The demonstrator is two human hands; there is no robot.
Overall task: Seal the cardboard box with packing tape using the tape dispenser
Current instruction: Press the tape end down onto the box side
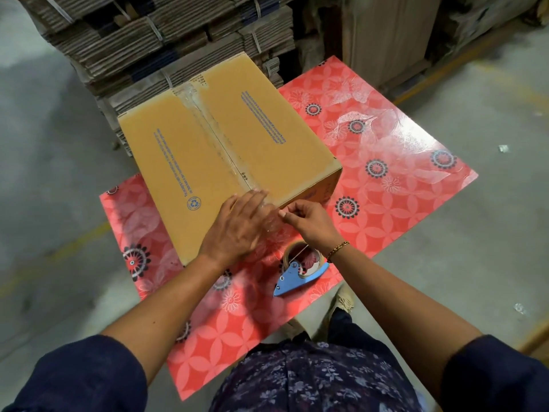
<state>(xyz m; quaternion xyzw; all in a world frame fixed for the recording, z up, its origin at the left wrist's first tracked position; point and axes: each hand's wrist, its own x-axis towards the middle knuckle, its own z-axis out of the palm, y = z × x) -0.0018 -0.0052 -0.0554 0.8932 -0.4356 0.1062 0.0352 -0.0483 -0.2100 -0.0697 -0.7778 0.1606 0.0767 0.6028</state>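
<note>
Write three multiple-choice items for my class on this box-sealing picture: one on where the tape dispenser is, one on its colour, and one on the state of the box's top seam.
1. Where is the tape dispenser?
A. On top of the box
B. On the table near the right hand
C. On the floor

2. What colour is the dispenser's frame?
A. Blue
B. Green
C. Black

3. What is the state of the cardboard box top seam?
A. Flaps standing open
B. Closed, no tape
C. Closed, with clear tape along it

Answers:
1 B: it lies on the red patterned table just below the right hand.
2 A: its metal frame is blue.
3 C: glossy tape runs along the seam, and the left hand presses its near end.
</note>
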